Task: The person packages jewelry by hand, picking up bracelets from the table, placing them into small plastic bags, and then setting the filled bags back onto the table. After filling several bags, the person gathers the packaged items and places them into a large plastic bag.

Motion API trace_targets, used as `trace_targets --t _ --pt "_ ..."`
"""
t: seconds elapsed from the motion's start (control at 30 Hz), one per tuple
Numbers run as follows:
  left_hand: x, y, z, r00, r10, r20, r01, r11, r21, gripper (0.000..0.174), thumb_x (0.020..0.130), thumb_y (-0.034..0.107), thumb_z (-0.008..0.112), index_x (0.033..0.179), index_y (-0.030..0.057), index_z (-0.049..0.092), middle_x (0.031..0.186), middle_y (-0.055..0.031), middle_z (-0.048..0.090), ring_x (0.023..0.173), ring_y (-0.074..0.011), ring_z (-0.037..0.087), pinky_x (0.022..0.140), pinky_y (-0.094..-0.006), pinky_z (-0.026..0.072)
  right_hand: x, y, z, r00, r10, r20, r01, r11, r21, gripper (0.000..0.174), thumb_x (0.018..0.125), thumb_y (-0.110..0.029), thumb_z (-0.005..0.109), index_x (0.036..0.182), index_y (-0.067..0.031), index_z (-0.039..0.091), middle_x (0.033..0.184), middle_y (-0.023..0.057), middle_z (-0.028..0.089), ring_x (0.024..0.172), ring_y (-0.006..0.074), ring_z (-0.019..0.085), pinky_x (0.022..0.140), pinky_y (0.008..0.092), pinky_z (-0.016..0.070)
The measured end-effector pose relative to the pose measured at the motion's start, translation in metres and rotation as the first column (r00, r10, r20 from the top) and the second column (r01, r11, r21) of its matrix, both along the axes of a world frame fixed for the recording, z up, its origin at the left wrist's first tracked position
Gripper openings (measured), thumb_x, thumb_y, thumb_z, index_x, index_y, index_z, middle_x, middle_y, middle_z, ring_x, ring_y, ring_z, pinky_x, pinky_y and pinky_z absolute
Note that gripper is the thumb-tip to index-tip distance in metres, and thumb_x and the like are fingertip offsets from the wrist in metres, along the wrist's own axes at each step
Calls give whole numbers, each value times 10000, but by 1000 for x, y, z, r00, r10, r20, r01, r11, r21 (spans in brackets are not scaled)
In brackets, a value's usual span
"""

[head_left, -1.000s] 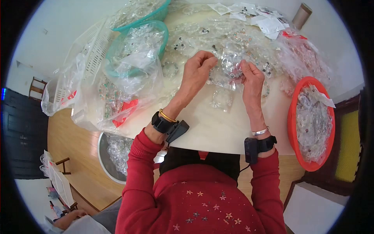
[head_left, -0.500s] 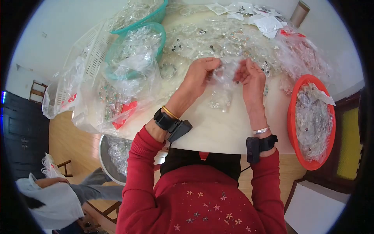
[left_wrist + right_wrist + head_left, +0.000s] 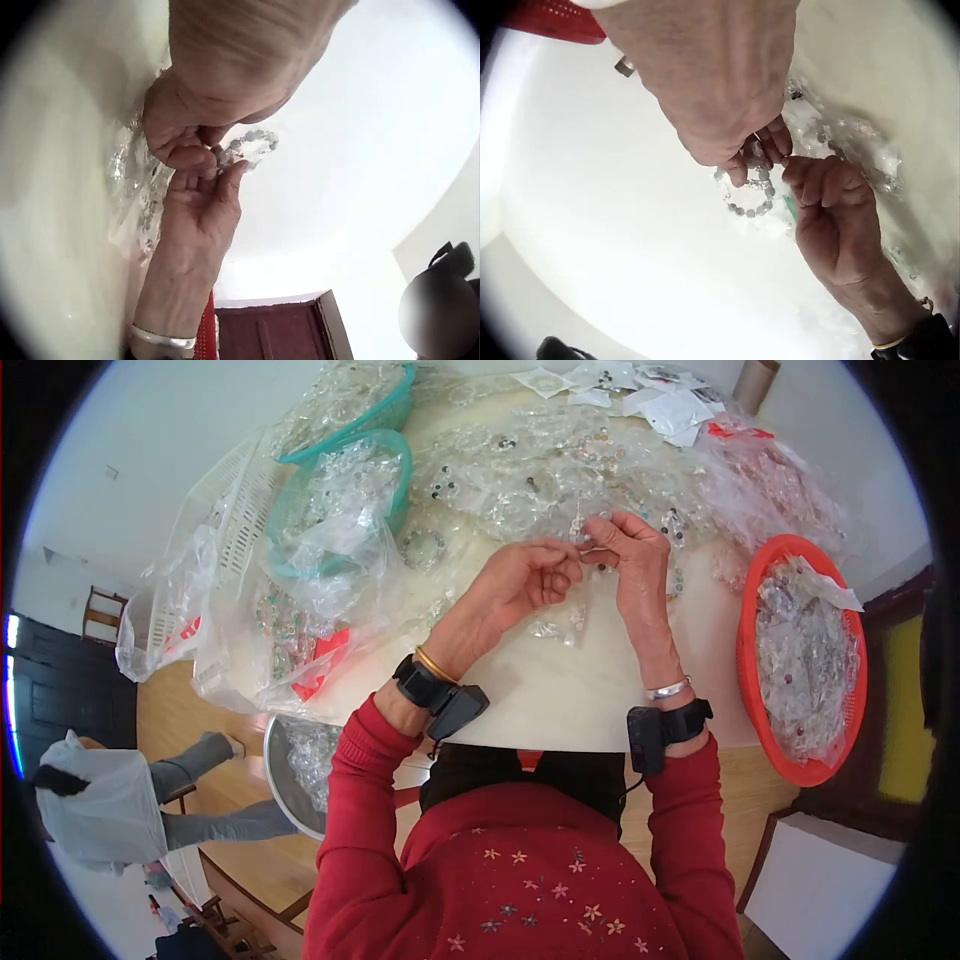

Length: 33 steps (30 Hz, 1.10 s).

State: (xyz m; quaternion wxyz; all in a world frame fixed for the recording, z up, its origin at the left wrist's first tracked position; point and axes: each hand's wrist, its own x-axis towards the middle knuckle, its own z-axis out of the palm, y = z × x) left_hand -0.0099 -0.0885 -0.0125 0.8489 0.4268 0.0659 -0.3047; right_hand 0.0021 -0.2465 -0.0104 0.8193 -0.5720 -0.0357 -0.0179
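A bracelet of pale grey beads shows as a loop beyond the fingers of my right hand, which pinches it between thumb and fingertips. The same loop appears in the left wrist view, the beaded bracelet standing out against the white wall. My left hand has its fingers curled, and its thumb and forefinger pinch at the near side of the bracelet, tip to tip with the right fingers. The pinched part is hidden by the fingertips. Below the hands lies a clear bag with a bracelet inside.
Bagged bracelets cover the far table. Teal baskets and a white basket stand left, a red basket right. A bag of pink items lies back right. A metal basin and a walking person are at lower left.
The clear bag between my hands has turned, both hands have come together, and their fingertips now meet. At lower left, the person has moved further into view.
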Motion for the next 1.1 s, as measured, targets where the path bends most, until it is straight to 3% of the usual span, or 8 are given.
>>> trace_targets --t 0.23,0.43,0.53,0.63,0.7,0.8,0.9,1.1 --pt "3 16 4 979 116 165 -101 990 -95 166 814 32 600 979 20 579 907 -77 613 717 -126 545 647 -275 455 -3 2 2 996 -9 -85 8 1000 -9 212 825 -201 645 860 8 629 765 63 629 556 136 592 508 233 485" --pt "4 19 1 962 195 189 -181 979 -91 168 822 17 586 990 19 580 902 -80 616 744 -144 567 658 -284 474 2 0 -2 996 25 -88 -25 1000 -6 227 836 -204 634 910 10 622 775 77 639 544 142 595 496 235 486" --pt "2 19 3 935 249 252 -250 968 -31 166 829 14 579 995 15 582 900 -82 615 757 -159 582 681 -293 489 5 -3 -4 964 243 -112 -204 938 279 249 836 -195 629 960 19 607 850 108 649 640 151 622 539 247 507" --pt "1 21 7 812 143 566 -286 943 172 197 879 85 534 1056 2 557 922 -102 615 802 -193 611 730 -303 510 8 -4 -6 957 286 -53 -247 896 369 238 821 -138 627 993 25 598 917 121 646 732 147 626 612 248 514" --pt "4 23 9 839 213 501 -304 947 107 222 891 114 516 1077 -6 543 941 -115 615 817 -204 616 740 -310 514 9 -3 -7 952 305 -25 -268 871 412 240 814 -109 625 1009 27 593 951 127 645 777 145 627 648 249 518" --pt "5 28 12 876 339 344 -357 934 -13 281 917 172 480 1119 -21 514 979 -139 615 848 -226 627 761 -325 520 5 2 -10 988 125 95 -132 988 80 257 777 -15 609 1029 32 593 1005 124 633 863 132 608 744 243 499" --pt "1 35 20 966 198 164 -192 980 -51 247 919 163 473 1089 -9 524 960 -131 625 842 -215 636 744 -346 538 3 4 -6 987 108 116 -107 994 -14 283 758 22 595 1041 33 592 1003 117 635 849 126 609 763 238 490" --pt "4 39 20 969 123 213 -143 987 80 248 916 129 468 1106 -27 507 967 -143 618 876 -237 631 762 -382 544 0 5 -5 988 62 143 -58 998 -31 275 760 23 599 1035 31 595 973 106 639 824 133 613 747 248 495"
